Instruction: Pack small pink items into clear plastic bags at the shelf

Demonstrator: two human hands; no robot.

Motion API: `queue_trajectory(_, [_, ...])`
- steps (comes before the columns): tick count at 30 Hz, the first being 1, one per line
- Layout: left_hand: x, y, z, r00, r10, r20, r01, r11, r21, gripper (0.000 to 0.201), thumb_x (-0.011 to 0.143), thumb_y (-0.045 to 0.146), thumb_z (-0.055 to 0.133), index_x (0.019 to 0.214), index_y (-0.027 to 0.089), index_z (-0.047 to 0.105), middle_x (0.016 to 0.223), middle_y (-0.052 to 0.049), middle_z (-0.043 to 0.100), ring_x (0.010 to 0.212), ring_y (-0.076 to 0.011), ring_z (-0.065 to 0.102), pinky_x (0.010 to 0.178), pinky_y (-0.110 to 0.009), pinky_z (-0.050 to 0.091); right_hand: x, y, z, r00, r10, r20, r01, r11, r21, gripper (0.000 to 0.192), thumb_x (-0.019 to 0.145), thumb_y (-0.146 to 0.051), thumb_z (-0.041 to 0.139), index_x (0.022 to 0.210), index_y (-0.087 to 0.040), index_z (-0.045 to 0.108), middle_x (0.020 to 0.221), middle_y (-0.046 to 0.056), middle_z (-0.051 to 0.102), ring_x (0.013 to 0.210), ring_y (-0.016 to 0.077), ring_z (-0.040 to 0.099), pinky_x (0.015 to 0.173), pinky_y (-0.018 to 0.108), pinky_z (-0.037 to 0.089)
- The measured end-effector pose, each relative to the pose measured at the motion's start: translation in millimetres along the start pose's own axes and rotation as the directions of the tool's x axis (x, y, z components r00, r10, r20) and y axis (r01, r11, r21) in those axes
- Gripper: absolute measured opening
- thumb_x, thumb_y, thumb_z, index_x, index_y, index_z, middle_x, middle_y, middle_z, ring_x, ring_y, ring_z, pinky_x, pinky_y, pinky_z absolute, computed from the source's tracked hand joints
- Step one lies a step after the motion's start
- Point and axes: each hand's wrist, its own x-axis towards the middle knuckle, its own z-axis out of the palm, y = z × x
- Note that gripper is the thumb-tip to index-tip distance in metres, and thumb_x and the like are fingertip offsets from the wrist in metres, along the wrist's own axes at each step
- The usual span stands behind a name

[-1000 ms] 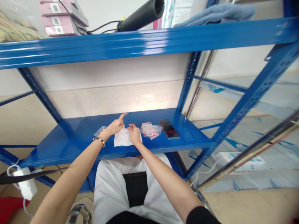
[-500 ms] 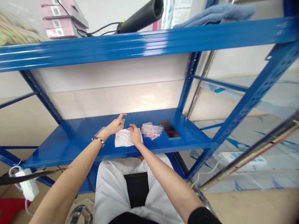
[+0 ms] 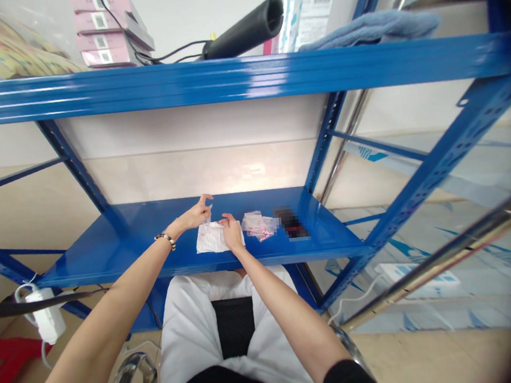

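Note:
A pile of small clear plastic bags (image 3: 212, 239) lies on the blue shelf (image 3: 107, 251) in front of me. My left hand (image 3: 197, 213) hovers over the pile's far edge and pinches one thin clear bag between thumb and finger. My right hand (image 3: 231, 230) rests on the pile's right side with its fingers curled on the plastic. A few small bags with pink contents (image 3: 259, 225) lie just right of my right hand.
A dark blurred object (image 3: 291, 223) sits right of the pink bags. The upper shelf (image 3: 226, 77) carries pink boxes (image 3: 104, 31), a black tube (image 3: 244, 30), a blue cloth (image 3: 370, 27). A white power adapter (image 3: 45, 314) hangs at the left.
My left hand's outstretched finger has curled down into a pinch on a clear bag. The small bag that lay by my left wrist is no longer seen there.

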Motion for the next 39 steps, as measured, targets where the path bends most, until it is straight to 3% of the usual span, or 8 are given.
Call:
queue_trajectory(4, [-1.2, -5.6, 2.1, 0.997, -0.026, 0.079, 0.026, 1.0, 0.003, 0.052, 0.077, 0.012, 0.045, 0.128, 0.014, 0.036, 0.058, 0.01, 0.042, 0.05, -0.0084, 0.038, 0.052, -0.019, 0.033, 0.0, 0.9, -0.3, 1.0, 0.002, 0.005, -0.002, 1.0, -0.003, 0.034, 0.091, -0.018, 0.036, 0.116, -0.017, 0.058, 0.09, 0.005, 0.072, 0.087, 0.0183, 0.067, 0.082, 0.029, 0.048])
queue_trajectory(13, [0.4, 2.7, -0.9, 0.996, -0.055, 0.076, 0.057, 0.998, -0.03, 0.058, 0.074, 0.007, 0.046, 0.129, 0.014, 0.033, 0.053, 0.013, 0.035, 0.045, -0.0072, 0.032, 0.047, -0.018, 0.025, -1.7, -5.7, -3.8, 1.0, -0.01, -0.01, 0.01, 1.0, -0.024, 0.035, 0.089, -0.017, 0.036, 0.114, -0.018, 0.06, 0.087, 0.004, 0.072, 0.084, 0.0194, 0.066, 0.08, 0.028, 0.047])
queue_trajectory(20, [-28.4, -15.3, -37.7, 0.965, -0.002, -0.263, 0.01, 0.999, 0.031, 0.057, 0.076, 0.012, 0.048, 0.132, 0.016, 0.038, 0.058, 0.008, 0.052, 0.054, -0.0095, 0.049, 0.056, -0.019, 0.039, -0.9, -7.2, -2.8, 1.0, 0.014, 0.009, -0.014, 1.0, -0.017, 0.033, 0.088, -0.015, 0.037, 0.111, -0.018, 0.061, 0.087, 0.004, 0.073, 0.087, 0.0184, 0.067, 0.083, 0.029, 0.047])
queue_trajectory(27, [-102.9, -75.6, -56.3, 0.864, -0.29, -0.412, 0.266, 0.957, -0.116, 0.043, 0.078, 0.027, 0.057, 0.117, 0.009, 0.059, 0.071, -0.006, 0.068, 0.058, -0.0158, 0.058, 0.05, -0.024, 0.044, 2.0, -3.6, -1.6, 1.0, 0.01, 0.02, -0.01, 1.0, -0.024, 0.032, 0.088, -0.014, 0.039, 0.11, -0.018, 0.062, 0.089, 0.005, 0.073, 0.088, 0.0187, 0.067, 0.086, 0.031, 0.047])
queue_trajectory(31, [-119.0, -84.9, -44.3, 0.81, -0.322, -0.49, 0.392, 0.919, 0.044, 0.048, 0.082, 0.033, 0.056, 0.125, 0.011, 0.058, 0.109, -0.018, 0.067, 0.099, -0.0301, 0.063, 0.076, -0.039, 0.052, 3.0, -2.5, -1.0, 1.0, 0.013, 0.02, -0.013, 0.999, -0.033, 0.032, 0.087, -0.014, 0.04, 0.109, -0.018, 0.063, 0.09, 0.006, 0.073, 0.088, 0.019, 0.068, 0.085, 0.031, 0.048])
queue_trajectory(33, [-120.5, -80.6, -30.3, 0.8, -0.26, -0.541, 0.441, 0.866, 0.236, 0.048, 0.084, 0.033, 0.055, 0.13, 0.017, 0.057, 0.141, -0.019, 0.048, 0.128, -0.0361, 0.045, 0.097, -0.049, 0.044, 2.9, -3.6, -1.4, 1.0, 0.008, 0.02, -0.007, 0.999, -0.041, 0.032, 0.088, -0.015, 0.039, 0.108, -0.018, 0.063, 0.09, 0.006, 0.073, 0.087, 0.0189, 0.068, 0.085, 0.031, 0.048])
queue_trajectory(36, [-120.5, -75.6, -5.4, 0.856, -0.177, -0.486, 0.455, 0.704, 0.545, 0.045, 0.092, 0.035, 0.046, 0.135, 0.025, 0.053, 0.16, -0.007, 0.018, 0.146, -0.0335, 0.015, 0.113, -0.054, 0.024, 3.2, -3.4, -2.1, 1.0, 0.0, 0.025, 0.001, 0.998, -0.055, 0.03, 0.087, -0.016, 0.04, 0.104, -0.018, 0.065, 0.09, 0.006, 0.073, 0.087, 0.019, 0.068, 0.086, 0.031, 0.048])
queue_trajectory(39, [-119.1, -80.8, 11.4, 0.905, -0.26, -0.336, 0.42, 0.666, 0.617, 0.049, 0.097, 0.039, 0.037, 0.144, 0.026, 0.043, 0.16, -0.005, 0.02, 0.147, -0.0293, 0.012, 0.115, -0.052, 0.018, 4.1, 0.4, -2.2, 1.0, -0.005, 0.015, 0.006, 0.998, -0.067, 0.031, 0.086, -0.016, 0.042, 0.104, -0.018, 0.066, 0.097, 0.007, 0.072, 0.092, 0.0192, 0.067, 0.089, 0.031, 0.048])
